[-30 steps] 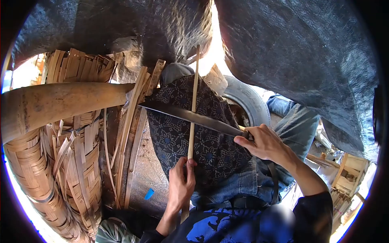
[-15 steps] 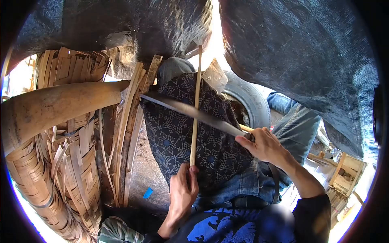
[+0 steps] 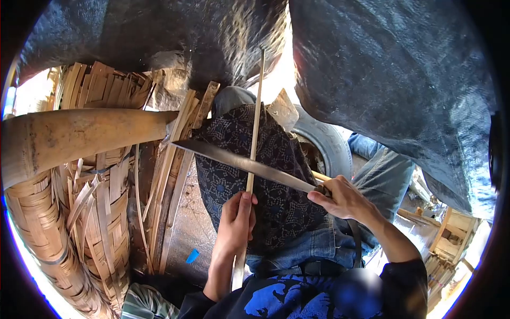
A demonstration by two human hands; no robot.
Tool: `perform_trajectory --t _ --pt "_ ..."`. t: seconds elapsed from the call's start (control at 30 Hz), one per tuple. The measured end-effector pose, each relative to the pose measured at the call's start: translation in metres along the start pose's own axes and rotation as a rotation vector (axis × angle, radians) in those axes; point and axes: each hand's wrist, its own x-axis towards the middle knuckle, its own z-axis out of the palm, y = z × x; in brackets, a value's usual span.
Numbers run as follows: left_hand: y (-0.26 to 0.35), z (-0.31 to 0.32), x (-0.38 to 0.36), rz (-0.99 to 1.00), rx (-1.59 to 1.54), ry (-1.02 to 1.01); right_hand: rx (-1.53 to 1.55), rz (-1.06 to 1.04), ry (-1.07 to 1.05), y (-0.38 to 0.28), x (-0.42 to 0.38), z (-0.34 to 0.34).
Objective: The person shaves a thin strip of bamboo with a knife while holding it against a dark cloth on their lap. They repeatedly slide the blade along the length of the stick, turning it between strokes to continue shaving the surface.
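Observation:
My left hand (image 3: 234, 220) is closed round a thin pale bamboo strip (image 3: 256, 127), thumb on top. The strip runs lengthwise over a dark patterned cloth (image 3: 226, 170) spread on my lap, its lower end reaching back past my wrist to my shirt. In my right hand (image 3: 342, 199) is the handle of a long knife (image 3: 228, 158), fingers wrapped round it. Its blade lies across the strip a little beyond my left fingertips, with the tip pointing left.
A thick bamboo pole (image 3: 85, 135) juts in from the left over rolled woven bamboo (image 3: 40, 228). Upright split bamboo pieces (image 3: 172, 154) stand beside my lap. A tyre (image 3: 332, 146) lies ahead, with black sheeting (image 3: 382, 80) hanging above. A blue scrap (image 3: 192, 256) is on the floor.
My left hand has moved up along the strip, and a length of strip now shows below it. The knife has shifted slightly down and left, and its blade is less blurred.

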Motion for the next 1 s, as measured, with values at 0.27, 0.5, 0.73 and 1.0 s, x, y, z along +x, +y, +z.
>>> perform_trajectory --t 0.27,0.5,0.73,1.0 --pt "-0.018 -0.004 0.004 -0.077 -0.456 -0.177 -0.092 0.153 -0.019 0.014 0.006 0.017" --pt "-0.023 0.0 -0.006 -0.098 -0.627 -0.121 -0.145 0.132 -0.039 0.003 0.016 0.014" --pt "-0.032 0.0 -0.025 -0.12 -0.662 -0.132 -0.033 0.159 0.095 0.03 0.061 -0.001" --pt "-0.004 0.003 0.001 -0.037 -0.075 -0.004 0.045 0.099 -0.088 0.009 0.001 -0.003"
